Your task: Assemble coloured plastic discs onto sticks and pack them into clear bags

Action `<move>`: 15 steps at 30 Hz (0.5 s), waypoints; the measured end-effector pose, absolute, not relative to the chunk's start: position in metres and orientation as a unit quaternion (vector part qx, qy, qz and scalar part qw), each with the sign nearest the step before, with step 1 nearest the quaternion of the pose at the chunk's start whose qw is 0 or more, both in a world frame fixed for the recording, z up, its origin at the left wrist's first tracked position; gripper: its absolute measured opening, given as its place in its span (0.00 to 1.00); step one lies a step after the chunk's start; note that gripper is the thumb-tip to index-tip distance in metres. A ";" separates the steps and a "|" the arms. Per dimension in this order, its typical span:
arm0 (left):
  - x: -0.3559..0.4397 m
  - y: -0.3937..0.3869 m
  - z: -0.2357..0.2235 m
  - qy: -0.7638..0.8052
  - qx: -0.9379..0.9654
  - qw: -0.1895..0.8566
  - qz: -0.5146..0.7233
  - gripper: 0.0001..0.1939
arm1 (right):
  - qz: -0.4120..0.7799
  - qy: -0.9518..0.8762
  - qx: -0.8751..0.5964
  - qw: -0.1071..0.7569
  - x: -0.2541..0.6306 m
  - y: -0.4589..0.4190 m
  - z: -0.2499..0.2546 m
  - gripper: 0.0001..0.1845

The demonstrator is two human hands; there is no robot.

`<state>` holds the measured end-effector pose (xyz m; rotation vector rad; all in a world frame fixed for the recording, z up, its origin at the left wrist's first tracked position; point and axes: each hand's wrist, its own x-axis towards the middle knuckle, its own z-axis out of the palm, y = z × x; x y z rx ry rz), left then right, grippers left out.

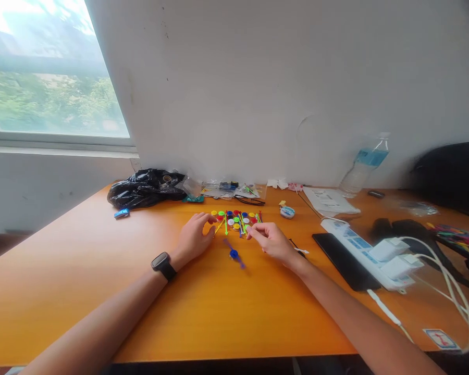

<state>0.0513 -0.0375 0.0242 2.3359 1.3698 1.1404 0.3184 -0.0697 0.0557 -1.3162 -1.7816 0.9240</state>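
A heap of small coloured plastic discs and thin sticks [237, 219] lies on the orange table [82, 271] straight ahead. My left hand [195, 237], with a black watch on its wrist, rests palm down at the heap's left edge, fingers slightly apart and touching a yellow stick. At the heap's right edge my right hand [269, 239] has its fingers curled, the tips pinched at the pieces; what they hold is too small to make out. A blue disc on a blue stick [234, 253] lies between both hands, nearer to me.
A black plastic bag [145, 188] and small packets lie at the back by the wall. A water bottle [364, 165], papers [329, 201], a white power strip [369, 252] with chargers and cables, a black phone [341, 259] and a dark bag [453, 174] fill the right side.
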 end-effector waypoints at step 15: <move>0.049 -0.024 0.015 0.444 0.863 0.085 0.225 0.26 | 0.363 -0.688 -0.503 0.377 0.316 -0.066 0.048 0.29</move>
